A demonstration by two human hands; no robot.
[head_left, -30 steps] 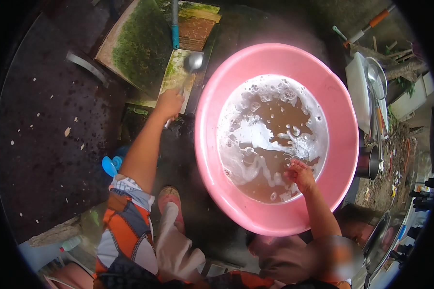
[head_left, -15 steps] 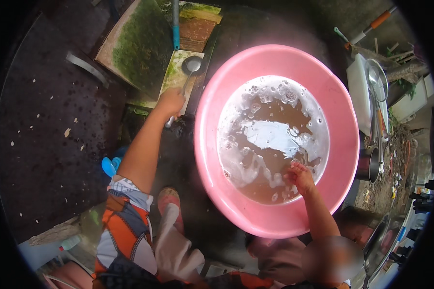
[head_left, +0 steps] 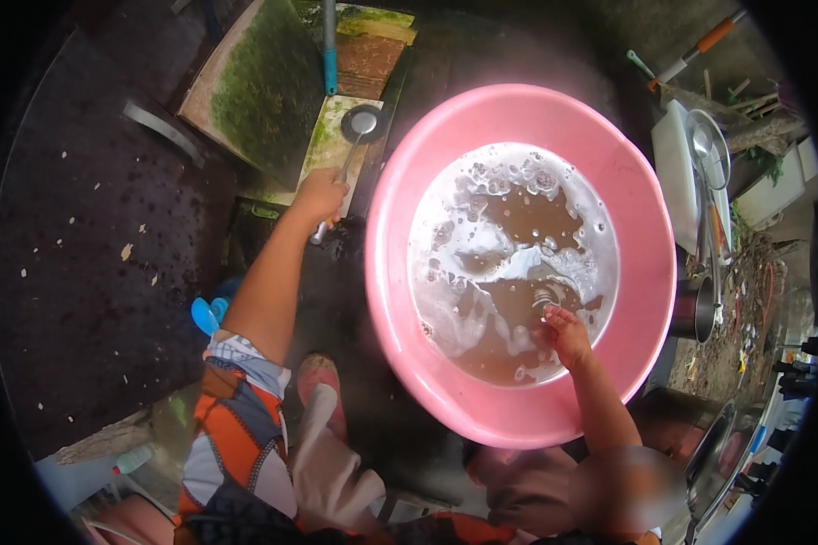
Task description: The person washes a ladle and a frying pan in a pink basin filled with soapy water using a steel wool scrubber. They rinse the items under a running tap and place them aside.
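Observation:
My left hand (head_left: pixel 321 197) is wrapped round the handle of a metal ladle (head_left: pixel 364 122). The ladle's round bowl points away from me, over a mossy pale board, and its handle end sticks out below my fist. My right hand (head_left: pixel 568 334) is inside a big pink basin (head_left: pixel 518 413), low over the near right part of the brownish, foamy water (head_left: pixel 509 300). Its fingers are curled and drawn together at the surface, beside a small ring of ripples. Whatever they may hold cannot be made out.
Mossy boards (head_left: pixel 273 100) and a teal-handled tool (head_left: pixel 330 68) lie at the far left. Right of the basin are a white tray (head_left: pixel 677 177), a strainer (head_left: pixel 718 159) and a metal pot (head_left: pixel 695 309). A blue plastic thing (head_left: pixel 206 313) lies near my left forearm.
The foam and the bright patch on the water have shifted and broken up, with ripples by my right fingers. Both hands stay almost in place, the ladle still in my left.

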